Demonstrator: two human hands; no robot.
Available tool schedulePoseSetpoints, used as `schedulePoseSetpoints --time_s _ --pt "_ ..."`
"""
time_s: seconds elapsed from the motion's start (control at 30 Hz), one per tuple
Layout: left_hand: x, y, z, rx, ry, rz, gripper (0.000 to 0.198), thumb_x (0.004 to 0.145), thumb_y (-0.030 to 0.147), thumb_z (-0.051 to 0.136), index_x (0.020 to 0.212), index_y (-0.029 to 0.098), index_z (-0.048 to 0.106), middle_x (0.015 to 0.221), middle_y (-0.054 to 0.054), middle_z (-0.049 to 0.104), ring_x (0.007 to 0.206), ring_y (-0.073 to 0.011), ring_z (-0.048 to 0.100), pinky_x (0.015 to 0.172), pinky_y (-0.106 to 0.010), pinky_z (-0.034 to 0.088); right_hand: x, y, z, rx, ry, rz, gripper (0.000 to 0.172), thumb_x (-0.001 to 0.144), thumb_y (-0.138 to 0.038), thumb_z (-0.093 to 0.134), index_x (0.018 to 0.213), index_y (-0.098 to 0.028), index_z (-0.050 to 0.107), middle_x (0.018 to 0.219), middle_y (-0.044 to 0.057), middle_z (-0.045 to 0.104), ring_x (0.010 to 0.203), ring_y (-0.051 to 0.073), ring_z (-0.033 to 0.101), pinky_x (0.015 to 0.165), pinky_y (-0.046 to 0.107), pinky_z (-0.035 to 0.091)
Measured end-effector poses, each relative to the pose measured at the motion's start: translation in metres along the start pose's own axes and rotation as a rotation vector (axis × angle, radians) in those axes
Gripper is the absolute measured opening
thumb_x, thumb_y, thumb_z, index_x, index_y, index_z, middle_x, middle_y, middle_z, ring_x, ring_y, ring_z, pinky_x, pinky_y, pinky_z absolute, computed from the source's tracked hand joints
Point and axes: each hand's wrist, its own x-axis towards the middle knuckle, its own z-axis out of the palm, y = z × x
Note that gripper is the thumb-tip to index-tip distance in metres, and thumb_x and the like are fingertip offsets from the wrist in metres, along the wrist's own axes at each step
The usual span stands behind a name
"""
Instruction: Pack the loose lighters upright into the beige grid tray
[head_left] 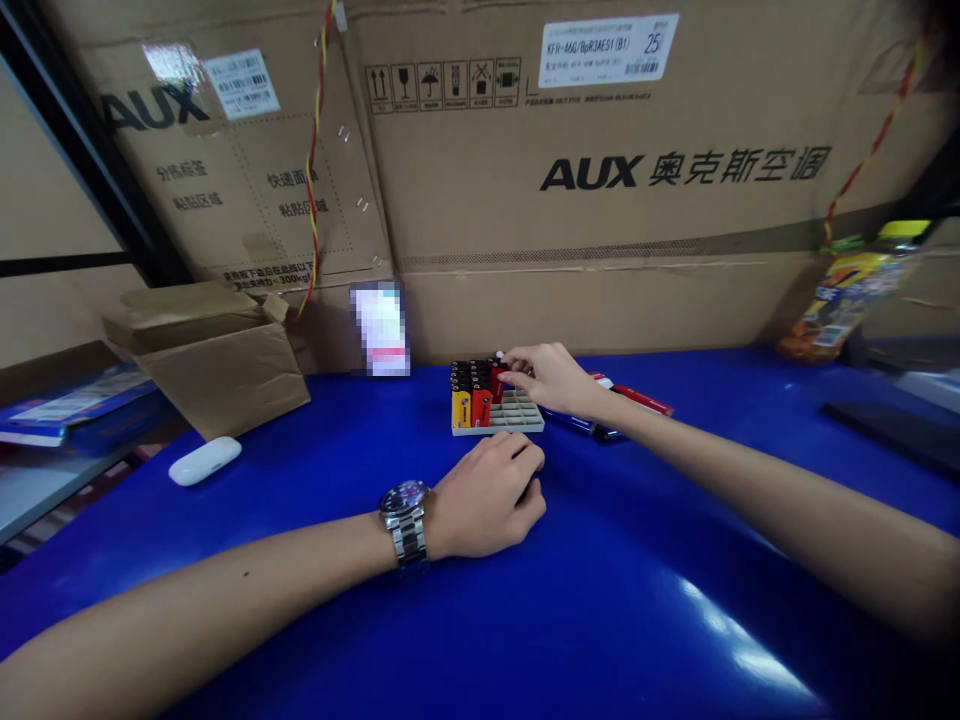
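In the head view, printed cardboard [600, 230] backs a blue table [637, 620] bearing a lit screen [382, 330], open carton [225, 370], white case [205, 461] and drink bottle [832, 295]. The right hand [551, 380] pinches a red lighter [496, 386] at the partly filled tray [519, 412]; its forearm partly hides loose red and blue items [643, 400]. The left hand [487, 497], fingers curled inward, rests just before the tray.

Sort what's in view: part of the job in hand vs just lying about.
Job in hand:
right hand, on a red lighter
upright lighters
their grid tray
probably the red and blue items by the right forearm, partly hidden

Apparently just lying about:
white case
small cardboard box
lit screen
bottle
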Motion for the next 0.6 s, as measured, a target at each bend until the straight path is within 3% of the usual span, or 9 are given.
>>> schedulePoseSetpoints --time_s 0.17,0.27,0.4,0.6 --pt "0.000 0.001 0.000 0.003 -0.005 -0.004 0.007 0.083 0.013 0.046 0.087 0.014 0.052 0.090 -0.007 0.057 0.086 -0.0195 0.054 0.080 -0.034 0.047 -0.001 -0.004 0.000 -0.064 0.039 0.038 0.020 0.081 -0.035 0.058 0.089 -0.017 0.060 0.061 0.000 0.063 0.052 0.013 0.054 0.054 0.026 0.036" --pt "0.000 0.001 -0.001 0.008 -0.013 -0.008 0.007 0.083 0.013 0.046 0.086 0.014 0.052 0.090 -0.007 0.057 0.086 -0.0194 0.053 0.079 -0.034 0.048 -0.005 -0.007 -0.002 -0.108 0.094 -0.042 0.023 0.084 -0.029 0.050 0.102 -0.016 0.056 0.062 -0.001 0.060 0.051 0.012 0.049 0.055 0.026 0.035" --pt "0.001 0.001 -0.001 0.011 -0.015 -0.010 0.007 0.084 0.014 0.045 0.087 0.015 0.052 0.090 -0.007 0.057 0.086 -0.0194 0.053 0.080 -0.034 0.047 -0.015 -0.007 -0.003 -0.130 0.039 -0.140 0.032 0.083 -0.020 0.046 0.114 -0.016 0.052 0.063 -0.001 0.057 0.054 0.012 0.048 0.056 0.026 0.034" --pt "0.001 0.001 -0.001 0.017 -0.023 -0.014 0.008 0.084 0.014 0.044 0.087 0.015 0.052 0.090 -0.007 0.058 0.084 -0.0192 0.053 0.077 -0.034 0.048 -0.023 -0.005 0.003 -0.089 -0.069 -0.098 0.043 0.081 -0.017 0.043 0.124 -0.013 0.050 0.061 -0.001 0.059 0.049 0.012 0.046 0.054 0.026 0.035"
